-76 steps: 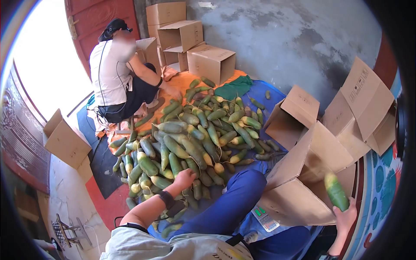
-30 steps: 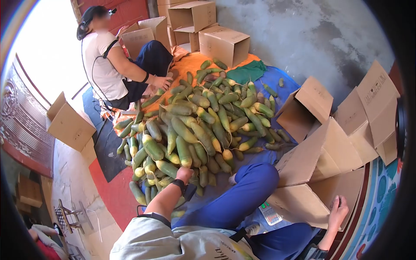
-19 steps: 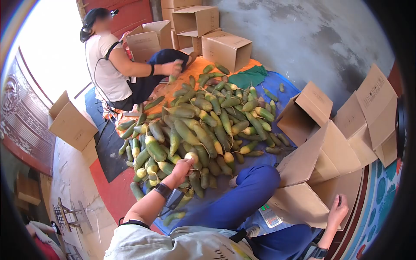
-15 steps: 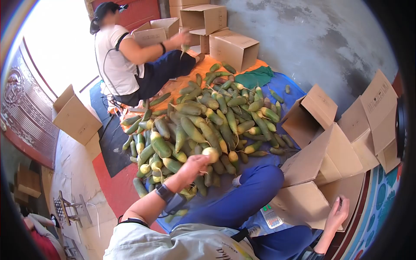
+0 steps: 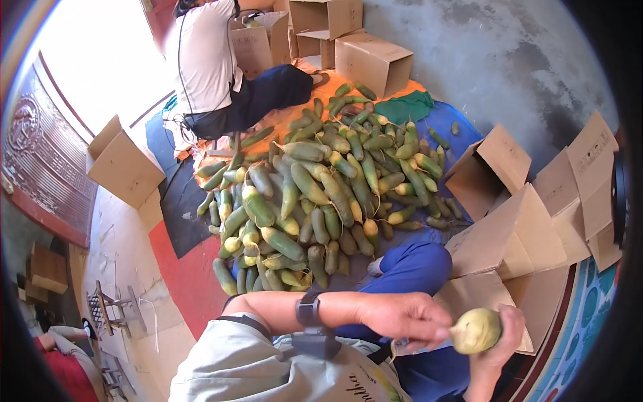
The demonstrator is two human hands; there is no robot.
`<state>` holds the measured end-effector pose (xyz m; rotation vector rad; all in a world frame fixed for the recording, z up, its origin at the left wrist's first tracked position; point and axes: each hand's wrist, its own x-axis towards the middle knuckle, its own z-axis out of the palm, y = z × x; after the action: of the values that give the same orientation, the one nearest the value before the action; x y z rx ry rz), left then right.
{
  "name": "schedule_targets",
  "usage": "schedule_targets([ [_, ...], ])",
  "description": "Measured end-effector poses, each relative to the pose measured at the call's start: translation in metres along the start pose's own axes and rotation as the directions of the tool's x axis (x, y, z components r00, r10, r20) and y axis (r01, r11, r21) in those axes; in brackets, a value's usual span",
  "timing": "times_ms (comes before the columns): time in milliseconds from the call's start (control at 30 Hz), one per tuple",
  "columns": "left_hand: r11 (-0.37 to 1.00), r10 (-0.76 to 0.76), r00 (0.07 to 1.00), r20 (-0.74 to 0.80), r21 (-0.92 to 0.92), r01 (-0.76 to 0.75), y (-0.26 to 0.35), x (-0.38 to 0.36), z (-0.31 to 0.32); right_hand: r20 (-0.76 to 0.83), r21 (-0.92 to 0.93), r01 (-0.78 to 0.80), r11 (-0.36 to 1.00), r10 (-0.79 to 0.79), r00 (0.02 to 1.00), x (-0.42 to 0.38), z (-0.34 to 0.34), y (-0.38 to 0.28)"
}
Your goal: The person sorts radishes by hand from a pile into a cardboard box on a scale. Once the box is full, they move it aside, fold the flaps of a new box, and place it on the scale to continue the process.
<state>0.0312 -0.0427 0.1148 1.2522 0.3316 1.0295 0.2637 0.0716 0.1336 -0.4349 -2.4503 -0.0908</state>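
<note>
A green radish (image 5: 477, 331), its pale yellowish end facing the camera, is held at the lower right. My right hand (image 5: 499, 345) wraps around its far side. My left hand (image 5: 408, 319), with a dark watch on the wrist, reaches across my body and its closed fingers pinch at the radish's thin tail end. Part of those fingers is blurred. Below and behind both hands are my blue-trousered legs. In front of me a large heap of green radishes (image 5: 321, 194) lies on orange and blue sheets.
An open cardboard box (image 5: 516, 241) stands to my right, with another box (image 5: 489, 171) behind it. A co-worker (image 5: 207, 60) sits at the far left by a carton (image 5: 258, 50). More boxes (image 5: 375, 60) stand along the wall. A small stool (image 5: 110, 308) is at left.
My left hand has brought a radish from the heap across to the right, where my right hand now holds it. The co-worker has leaned towards the carton at the back.
</note>
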Motion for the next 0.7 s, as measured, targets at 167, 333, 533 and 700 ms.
schedule_targets([
  [167,0.867,0.083,0.796,-0.599,0.437,0.239,-0.042,-0.048,-0.051,-0.103,-0.216,-0.616,0.758,0.609,0.786,-0.019,-0.033,0.051],
  [333,0.036,0.098,0.327,-0.940,0.332,0.943,-0.124,-0.174,-0.116,-0.014,-0.421,-0.673,0.608,0.738,0.675,-0.031,-0.061,0.121],
  [533,-0.470,0.090,0.210,-0.974,0.144,0.871,-0.168,-0.271,-0.131,0.444,-0.396,-0.676,0.621,0.774,0.451,-0.040,-0.048,0.163],
  [700,-0.509,-0.002,0.226,-0.974,0.196,0.838,-0.178,-0.283,-0.147,0.544,-0.033,-0.724,0.689,0.621,0.565,-0.077,-0.019,0.206],
])
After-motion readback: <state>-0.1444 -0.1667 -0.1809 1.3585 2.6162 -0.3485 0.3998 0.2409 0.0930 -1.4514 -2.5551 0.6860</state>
